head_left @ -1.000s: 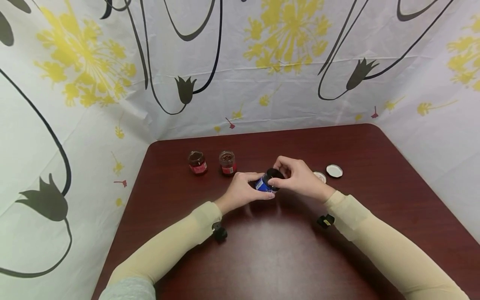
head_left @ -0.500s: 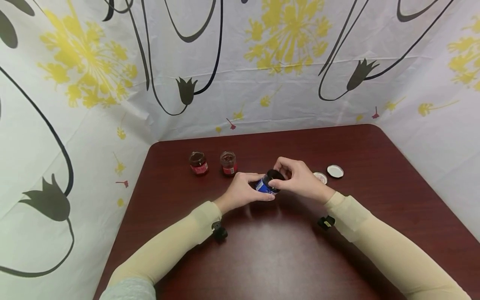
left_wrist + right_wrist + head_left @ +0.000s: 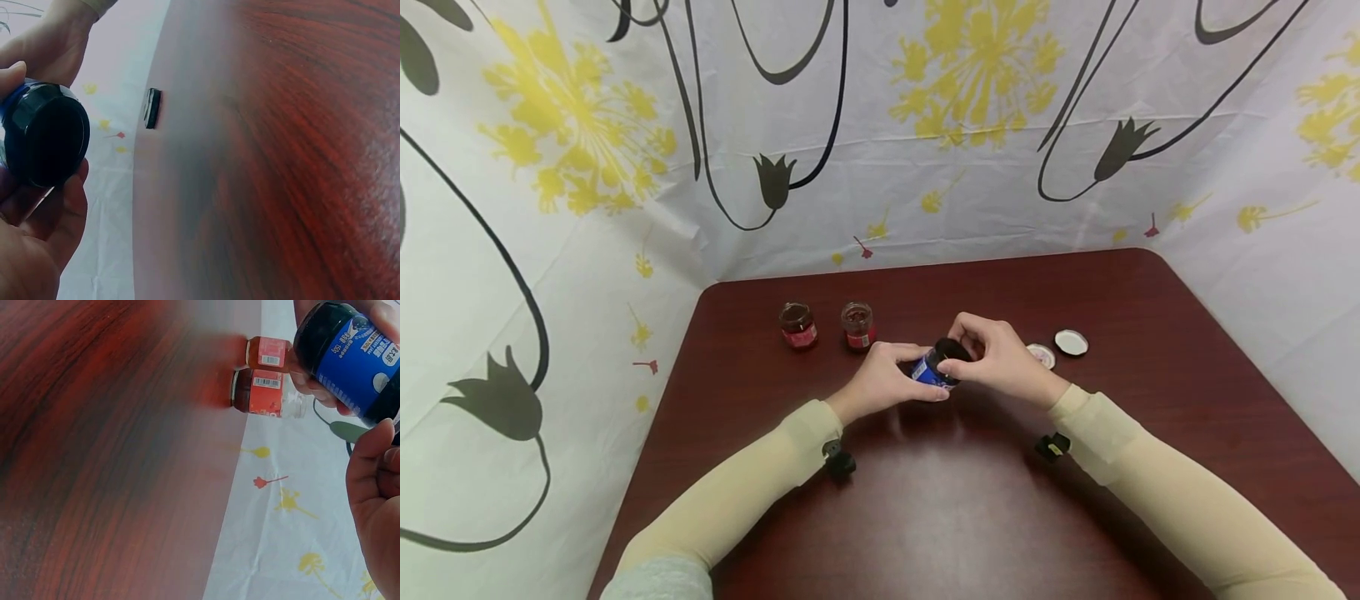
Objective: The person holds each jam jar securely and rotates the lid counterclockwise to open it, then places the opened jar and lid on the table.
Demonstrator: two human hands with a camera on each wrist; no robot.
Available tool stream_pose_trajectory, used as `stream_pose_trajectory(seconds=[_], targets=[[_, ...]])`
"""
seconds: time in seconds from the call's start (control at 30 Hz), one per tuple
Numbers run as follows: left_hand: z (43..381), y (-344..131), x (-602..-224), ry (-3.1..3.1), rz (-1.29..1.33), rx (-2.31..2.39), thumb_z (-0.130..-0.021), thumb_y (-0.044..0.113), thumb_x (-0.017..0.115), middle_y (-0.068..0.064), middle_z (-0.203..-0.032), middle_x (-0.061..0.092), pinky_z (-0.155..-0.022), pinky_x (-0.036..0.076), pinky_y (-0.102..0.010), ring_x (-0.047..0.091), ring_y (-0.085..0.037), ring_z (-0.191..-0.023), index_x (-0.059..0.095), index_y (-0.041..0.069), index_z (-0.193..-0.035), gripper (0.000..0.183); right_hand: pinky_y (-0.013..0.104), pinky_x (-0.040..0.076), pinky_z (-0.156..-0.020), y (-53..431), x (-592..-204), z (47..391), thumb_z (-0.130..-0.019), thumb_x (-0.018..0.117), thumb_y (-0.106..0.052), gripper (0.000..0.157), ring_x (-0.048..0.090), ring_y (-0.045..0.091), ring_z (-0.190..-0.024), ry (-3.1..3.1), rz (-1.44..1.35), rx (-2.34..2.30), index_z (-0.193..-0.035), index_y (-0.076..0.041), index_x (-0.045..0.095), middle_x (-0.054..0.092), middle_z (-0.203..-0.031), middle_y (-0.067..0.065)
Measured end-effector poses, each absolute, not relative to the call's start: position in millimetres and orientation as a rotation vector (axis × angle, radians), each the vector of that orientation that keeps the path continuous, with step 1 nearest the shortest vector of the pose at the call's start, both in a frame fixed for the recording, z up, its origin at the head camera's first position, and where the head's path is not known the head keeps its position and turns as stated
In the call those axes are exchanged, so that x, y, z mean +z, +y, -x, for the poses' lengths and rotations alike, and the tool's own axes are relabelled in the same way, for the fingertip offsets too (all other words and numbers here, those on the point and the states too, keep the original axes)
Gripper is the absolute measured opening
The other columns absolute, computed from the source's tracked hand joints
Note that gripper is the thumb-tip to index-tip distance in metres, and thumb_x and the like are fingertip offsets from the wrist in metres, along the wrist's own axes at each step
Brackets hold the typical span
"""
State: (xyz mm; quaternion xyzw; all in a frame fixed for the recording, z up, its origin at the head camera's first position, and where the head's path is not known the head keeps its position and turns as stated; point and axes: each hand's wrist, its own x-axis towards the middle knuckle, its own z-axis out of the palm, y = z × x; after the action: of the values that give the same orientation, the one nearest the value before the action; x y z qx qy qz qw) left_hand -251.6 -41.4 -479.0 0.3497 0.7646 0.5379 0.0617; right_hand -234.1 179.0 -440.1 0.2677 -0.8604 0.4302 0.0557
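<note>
A dark jar with a blue label (image 3: 928,372) is held tilted above the table, its top toward the right. My left hand (image 3: 891,375) grips the jar's body, fingers behind and thumb along the near side. At the dark lid end, my right hand (image 3: 996,360) pinches with thumb and curled fingers, which partly cover that end. The right wrist view shows the label (image 3: 362,359) clearly, with the right thumb at the lid end. In the left wrist view the jar's round dark base (image 3: 57,140) faces the camera.
Two open glass jars with red labels, one at left (image 3: 797,326) and one beside it (image 3: 857,326), stand toward the back of the dark red table (image 3: 940,517). Two lids, a near one (image 3: 1041,356) and a far one (image 3: 1071,342), lie right of the hands. Patterned sheeting (image 3: 865,192) surrounds the table.
Both hands stay on the blue-labelled jar in nearly the same place. The head view has shifted very slightly; no other movement shows.
</note>
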Motion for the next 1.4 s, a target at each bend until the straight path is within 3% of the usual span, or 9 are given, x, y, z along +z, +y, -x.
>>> stream_pose_trajectory(seconds=[0.27,0.53,0.9,1.1,1.4], targets=[[250,-43,-476,2.268,-1.020,1.601,-0.064,0.045,0.079,0.013,-0.101,0.064,-0.066,0.051,-0.026,0.061,-0.007,-0.083,0.065,0.030,-0.111,0.052,0.029,0.034,-0.047,175,-430,224,-0.074,0.073,-0.040,0.030,0.041,0.014,-0.054,-2.605,-0.827,1.353,-0.089,-0.020,0.056,0.046,-0.063,0.001],[237,-48,-448,2.247,-1.033,1.588,-0.067,0.031,0.080,0.008,-0.100,0.065,-0.066,0.052,-0.027,0.062,-0.009,-0.082,0.065,0.018,-0.112,0.049,0.027,0.034,-0.049,170,-412,214,-0.076,0.074,-0.029,0.027,0.040,0.017,-0.053,-2.609,-0.862,1.339,-0.090,-0.015,0.056,0.044,-0.063,0.003],[251,-50,-468,2.215,-0.920,1.566,-0.063,0.041,0.080,0.010,-0.102,0.064,-0.066,0.051,-0.029,0.061,-0.011,-0.084,0.064,0.026,-0.114,0.055,0.029,0.032,-0.046,168,-414,217,-0.075,0.074,-0.032,0.029,0.040,0.016,-0.053,-2.569,-0.895,1.371,-0.088,-0.013,0.056,0.045,-0.064,0.011],[254,-51,-474,2.164,-0.921,1.572,-0.064,0.043,0.079,0.007,-0.101,0.064,-0.063,0.052,-0.032,0.059,-0.017,-0.081,0.063,0.030,-0.114,0.054,0.029,0.034,-0.047,168,-410,216,-0.074,0.074,-0.032,0.030,0.041,0.016,-0.053,-2.582,-0.926,1.329,-0.091,-0.014,0.057,0.047,-0.063,0.007],[254,-50,-474,2.201,-0.906,1.569,-0.064,0.045,0.078,0.008,-0.101,0.063,-0.067,0.051,-0.030,0.060,-0.015,-0.086,0.062,0.030,-0.114,0.055,0.027,0.036,-0.048,169,-406,215,-0.074,0.075,-0.033,0.031,0.044,0.016,-0.054,-2.605,-0.921,1.258,-0.092,-0.015,0.058,0.050,-0.066,0.004]])
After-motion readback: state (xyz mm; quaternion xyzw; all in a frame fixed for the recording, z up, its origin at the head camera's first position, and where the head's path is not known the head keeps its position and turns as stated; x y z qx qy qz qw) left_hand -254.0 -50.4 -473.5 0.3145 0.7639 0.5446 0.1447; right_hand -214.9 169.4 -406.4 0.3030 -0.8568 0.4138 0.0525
